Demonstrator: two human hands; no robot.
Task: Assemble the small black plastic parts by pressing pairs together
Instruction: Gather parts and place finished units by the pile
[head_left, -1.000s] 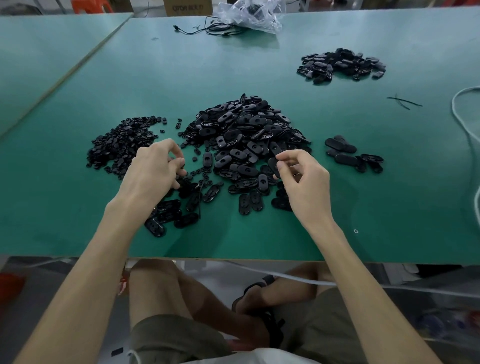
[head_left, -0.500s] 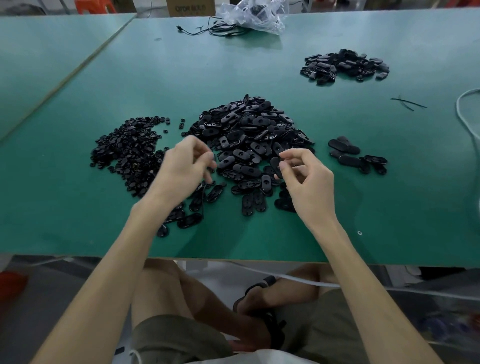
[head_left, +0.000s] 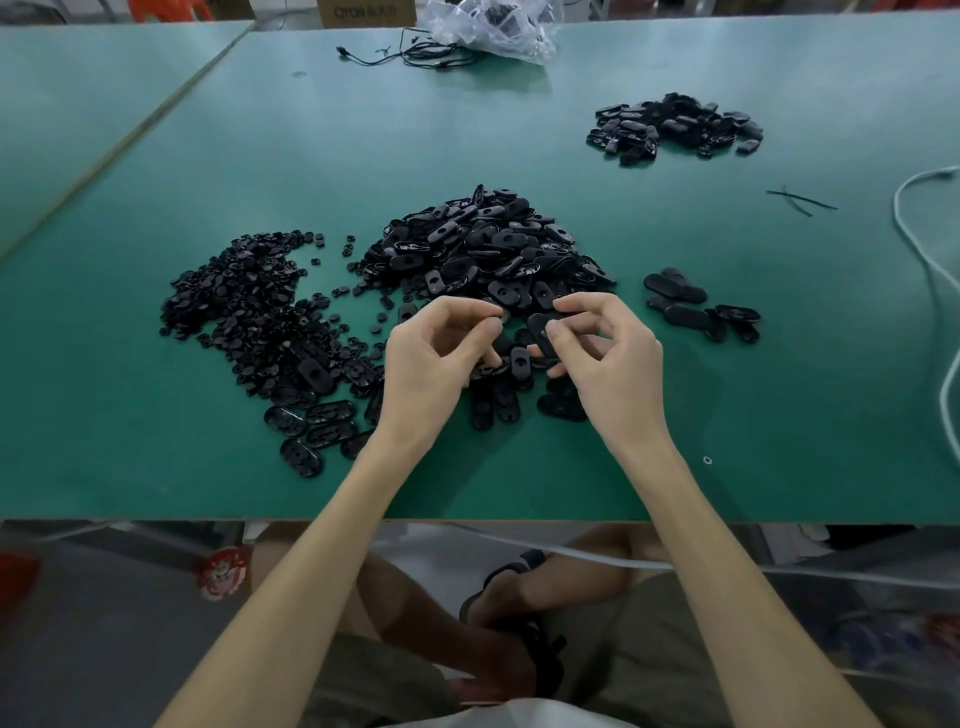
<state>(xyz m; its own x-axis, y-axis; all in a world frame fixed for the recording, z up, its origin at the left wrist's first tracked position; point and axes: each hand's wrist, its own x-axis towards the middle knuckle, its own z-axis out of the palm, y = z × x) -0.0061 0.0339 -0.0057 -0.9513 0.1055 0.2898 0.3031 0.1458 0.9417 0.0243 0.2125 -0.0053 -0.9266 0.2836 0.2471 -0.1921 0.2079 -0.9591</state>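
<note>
Hands meet over the heap (head_left: 483, 249) of black parts on the green worktop (head_left: 519, 130).
The right hand (head_left: 608, 358) pinches an oval part (head_left: 541, 332) above the heap's near edge. Beside it, the left hand (head_left: 436, 364) presses thumb to forefinger, and what it holds is too small to tell. Lettering on the far cardboard box (head_left: 366, 11) is too blurred to read.

A green-topped table (head_left: 156, 483) stands beside a second green table (head_left: 78, 104), with a cardboard box (head_left: 366, 11) behind them.
</note>
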